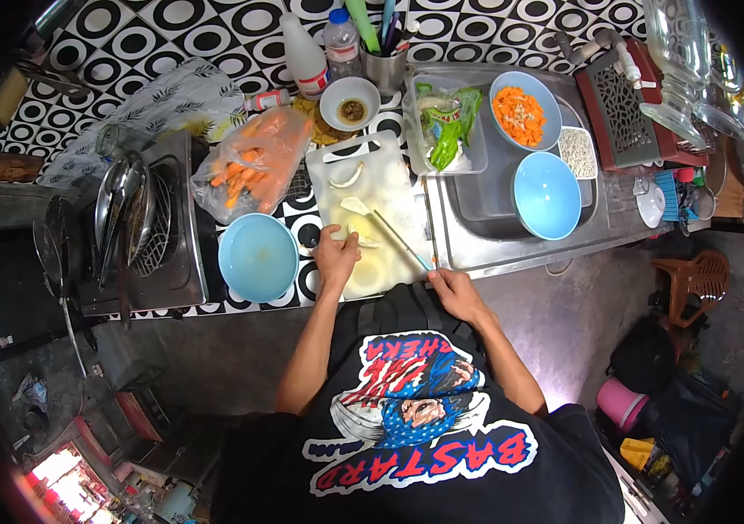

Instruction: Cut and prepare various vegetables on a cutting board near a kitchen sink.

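Note:
My right hand (455, 293) is closed around the blue handle of a kitchen knife (404, 242), whose blade slants up and left over the white cutting board (393, 171). At the board's left edge, my left hand (339, 255) has thumb and forefinger at the end of a pale curved slice (367, 242); whether it grips the slice I cannot tell. Another pale curved piece (347, 177) lies near the board's handle slot, and a pale wedge-like piece (356, 206) lies just above the blade. A light blue bowl (258, 257) stands left of my left hand.
A plastic bag of carrots (254, 164) and a small bowl of dark sauce (350, 104) stand beyond. On the right, the steel sink (476, 261) holds a tub of greens (445, 128), a bowl of chopped carrot (526, 111) and a blue bowl (547, 195). A stove (195, 262) is far left.

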The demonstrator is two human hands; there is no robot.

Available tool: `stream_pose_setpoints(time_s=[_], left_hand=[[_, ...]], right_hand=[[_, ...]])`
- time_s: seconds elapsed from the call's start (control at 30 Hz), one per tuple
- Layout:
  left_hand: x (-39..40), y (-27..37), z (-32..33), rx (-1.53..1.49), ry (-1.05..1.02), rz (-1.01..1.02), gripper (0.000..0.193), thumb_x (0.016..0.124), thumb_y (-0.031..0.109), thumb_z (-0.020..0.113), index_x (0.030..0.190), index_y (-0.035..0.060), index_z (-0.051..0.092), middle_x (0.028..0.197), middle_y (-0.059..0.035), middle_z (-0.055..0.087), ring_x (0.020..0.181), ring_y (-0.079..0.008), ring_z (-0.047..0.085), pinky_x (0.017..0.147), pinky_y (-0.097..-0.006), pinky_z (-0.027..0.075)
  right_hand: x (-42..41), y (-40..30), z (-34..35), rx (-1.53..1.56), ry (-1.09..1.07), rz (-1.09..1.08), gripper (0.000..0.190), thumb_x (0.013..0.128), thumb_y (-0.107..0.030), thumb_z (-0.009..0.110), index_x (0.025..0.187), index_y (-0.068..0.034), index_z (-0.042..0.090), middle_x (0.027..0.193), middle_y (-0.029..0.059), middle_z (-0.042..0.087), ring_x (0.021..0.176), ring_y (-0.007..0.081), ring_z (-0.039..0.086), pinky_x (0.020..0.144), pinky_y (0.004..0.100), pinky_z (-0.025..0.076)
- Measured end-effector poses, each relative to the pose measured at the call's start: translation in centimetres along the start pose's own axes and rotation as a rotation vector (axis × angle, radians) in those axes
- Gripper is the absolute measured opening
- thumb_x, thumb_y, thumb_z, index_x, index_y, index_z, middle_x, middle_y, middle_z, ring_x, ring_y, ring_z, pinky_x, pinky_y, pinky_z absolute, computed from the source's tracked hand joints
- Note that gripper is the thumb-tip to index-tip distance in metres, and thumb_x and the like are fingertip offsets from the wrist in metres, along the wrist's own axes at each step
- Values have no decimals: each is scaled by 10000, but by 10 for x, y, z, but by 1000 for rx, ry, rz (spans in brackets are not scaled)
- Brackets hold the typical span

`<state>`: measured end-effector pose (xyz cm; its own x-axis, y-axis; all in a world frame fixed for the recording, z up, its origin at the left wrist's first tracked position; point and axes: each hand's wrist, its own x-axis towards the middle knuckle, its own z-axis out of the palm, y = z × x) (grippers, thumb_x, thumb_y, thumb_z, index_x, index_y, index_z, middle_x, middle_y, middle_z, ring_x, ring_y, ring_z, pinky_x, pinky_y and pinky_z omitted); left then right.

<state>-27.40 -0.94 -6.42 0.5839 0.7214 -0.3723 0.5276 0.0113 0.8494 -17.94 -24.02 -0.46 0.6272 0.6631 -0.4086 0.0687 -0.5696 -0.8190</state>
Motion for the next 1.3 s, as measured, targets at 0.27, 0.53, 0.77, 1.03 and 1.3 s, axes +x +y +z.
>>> stream_pose_setpoints(time_s=[0.27, 0.53, 0.77, 1.03, 1.3], left_hand=[[-21, -14, 2, 240, 158, 268, 283, 753, 156, 735, 881, -18, 552, 651, -89, 589, 538, -159, 565, 519, -269, 458], [2, -29, 8, 171, 133, 378, 299, 731, 60, 719, 986, 10, 571, 721, -103, 583, 577, -214, 567, 567, -327, 470], [-4, -12, 6, 51, 117, 262, 222, 752, 3, 664, 965, 2, 602, 709, -104, 614, 550, -188, 591, 538, -299, 477], [-6, -20, 0, 348, 122, 489, 177, 719, 75, 649, 878, -3, 638, 672, -123, 585, 550, -221, 575, 566, -323, 475], [-27, -15, 2, 275, 18, 241, 145, 726, 114, 671, 814, 7, 631, 636, -131, 617, 529, -240, 594, 530, -335, 473]], right_hand=[[-9, -3, 2, 5, 7, 79, 468, 959, -369, 421, 857, 40, 624, 678, 233, 596, 669, 358, 614, 637, 412, 452], [-11, -19, 11, -186, -44, -9, 421, 953, -333, 428, 840, 23, 623, 763, 269, 608, 756, 439, 589, 680, 468, 456], [-11, -9, 14, -198, -51, 24, 409, 951, -329, 423, 901, 18, 633, 800, 272, 614, 791, 443, 594, 712, 484, 457], [-15, -18, 9, -131, -13, 58, 418, 951, -334, 429, 886, 23, 635, 758, 263, 613, 761, 434, 601, 685, 459, 461], [-12, -12, 16, -165, -39, 52, 452, 959, -354, 413, 839, 29, 620, 726, 274, 595, 728, 450, 589, 649, 478, 450]])
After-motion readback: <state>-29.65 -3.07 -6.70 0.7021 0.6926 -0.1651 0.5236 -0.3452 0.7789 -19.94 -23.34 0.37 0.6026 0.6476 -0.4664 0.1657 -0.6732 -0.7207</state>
